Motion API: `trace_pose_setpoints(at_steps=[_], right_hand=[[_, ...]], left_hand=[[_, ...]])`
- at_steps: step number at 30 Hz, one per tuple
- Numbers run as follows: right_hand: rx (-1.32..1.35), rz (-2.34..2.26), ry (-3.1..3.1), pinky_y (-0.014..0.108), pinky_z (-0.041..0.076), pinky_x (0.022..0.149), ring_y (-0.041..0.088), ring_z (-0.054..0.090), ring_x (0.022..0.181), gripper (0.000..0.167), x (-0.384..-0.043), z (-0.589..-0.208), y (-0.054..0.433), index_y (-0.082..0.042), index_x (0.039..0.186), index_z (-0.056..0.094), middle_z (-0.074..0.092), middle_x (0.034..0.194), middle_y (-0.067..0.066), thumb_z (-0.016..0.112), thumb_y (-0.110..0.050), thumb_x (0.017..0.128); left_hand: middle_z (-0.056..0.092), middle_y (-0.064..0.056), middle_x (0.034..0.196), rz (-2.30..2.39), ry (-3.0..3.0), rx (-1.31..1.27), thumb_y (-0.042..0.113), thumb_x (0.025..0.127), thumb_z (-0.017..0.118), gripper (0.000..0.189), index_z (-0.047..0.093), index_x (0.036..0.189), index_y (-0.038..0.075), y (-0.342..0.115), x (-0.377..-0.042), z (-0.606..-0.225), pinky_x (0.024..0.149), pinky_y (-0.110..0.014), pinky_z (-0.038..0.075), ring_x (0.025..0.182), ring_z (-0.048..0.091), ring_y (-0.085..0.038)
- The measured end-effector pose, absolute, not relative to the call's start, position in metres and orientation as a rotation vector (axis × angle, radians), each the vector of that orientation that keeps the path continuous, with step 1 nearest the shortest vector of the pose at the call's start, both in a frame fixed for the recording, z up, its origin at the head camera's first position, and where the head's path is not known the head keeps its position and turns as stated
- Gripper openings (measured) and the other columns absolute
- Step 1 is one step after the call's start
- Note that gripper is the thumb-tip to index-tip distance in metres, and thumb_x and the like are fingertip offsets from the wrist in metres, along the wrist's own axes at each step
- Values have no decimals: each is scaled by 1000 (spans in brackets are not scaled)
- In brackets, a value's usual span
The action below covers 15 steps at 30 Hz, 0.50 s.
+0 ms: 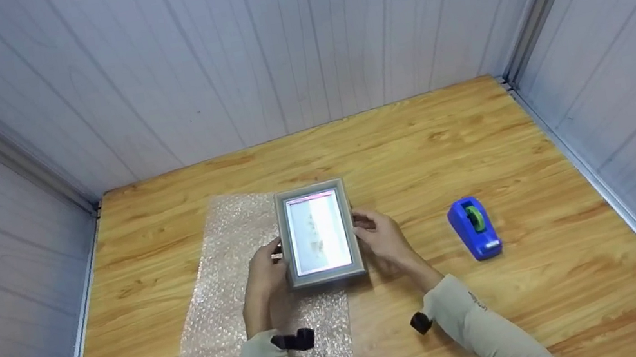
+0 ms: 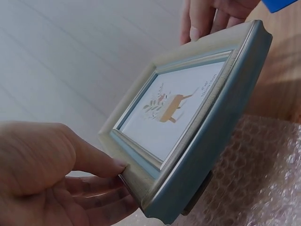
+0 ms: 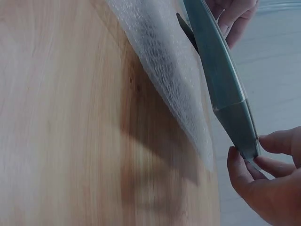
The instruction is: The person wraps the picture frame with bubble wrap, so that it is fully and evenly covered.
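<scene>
A picture frame point(image 1: 320, 234) with a grey-blue and beige border is held between the two hands, raised over the table. Its print of a potted plant on a stand shows in the left wrist view, on the inner picture point(image 2: 171, 108). My left hand point(image 1: 265, 275) grips its left edge, thumb on the front and fingers behind. On the opposite edge, my right hand point(image 1: 382, 236) pinches the border with thumb and fingers. Bubble wrap point(image 1: 223, 306) lies flat beneath and to the left of the frame. A dark stand leg point(image 3: 187, 32) juts from the frame's back.
A blue tape dispenser point(image 1: 475, 229) with a green roll stands on the wooden table point(image 1: 559, 247), right of the right hand. White panel walls point(image 1: 282, 47) enclose the table at the back and both sides.
</scene>
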State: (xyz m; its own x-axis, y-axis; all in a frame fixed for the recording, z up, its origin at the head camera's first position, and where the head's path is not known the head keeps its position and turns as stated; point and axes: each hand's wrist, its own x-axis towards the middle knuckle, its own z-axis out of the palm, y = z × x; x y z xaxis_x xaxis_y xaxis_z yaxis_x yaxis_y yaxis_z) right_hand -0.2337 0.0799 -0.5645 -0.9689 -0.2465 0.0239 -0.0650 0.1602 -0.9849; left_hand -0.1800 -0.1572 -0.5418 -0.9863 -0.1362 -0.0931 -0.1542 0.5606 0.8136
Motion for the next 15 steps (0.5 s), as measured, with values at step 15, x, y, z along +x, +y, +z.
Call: trace_pose_setpoints(at_steps=[15], right_hand=[[-426,-1878,2194,36,50,97,43,56,116,46,-226,-572,42,14,132,44,55,125,33,55,7,88]], left_hand=[[61,-29,116,1407,2733,-446,-3,90,51,43,49,132,-9,-190,-161,-546,90,-45,52,105,62,-40]])
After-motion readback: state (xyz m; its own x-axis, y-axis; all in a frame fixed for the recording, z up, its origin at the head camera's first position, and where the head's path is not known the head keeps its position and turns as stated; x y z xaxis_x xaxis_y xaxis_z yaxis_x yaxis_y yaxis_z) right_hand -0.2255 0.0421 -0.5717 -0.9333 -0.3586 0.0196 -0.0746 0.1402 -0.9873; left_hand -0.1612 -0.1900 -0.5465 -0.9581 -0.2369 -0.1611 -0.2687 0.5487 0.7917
